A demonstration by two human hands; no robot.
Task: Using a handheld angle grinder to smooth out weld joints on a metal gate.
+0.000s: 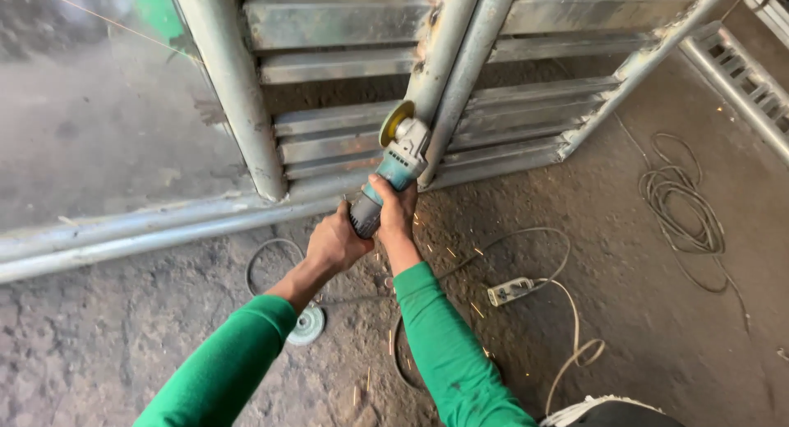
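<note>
Both of my hands grip a teal angle grinder [397,166]. My left hand [335,243] wraps the rear of its body, and my right hand [398,213] holds it nearer the head. The yellowish disc [395,122] presses against a grey metal pipe [442,49] of a large welded steel frame [345,139] with horizontal slats. Orange sparks [448,254] scatter down over the floor below my right forearm. My sleeves are green.
A white power strip [510,291] with a pale cable lies on the dirt floor to the right. A coiled dark cable [680,209] sits farther right. A round disc [306,325] lies by my left arm. Another metal grille [744,82] is at the upper right.
</note>
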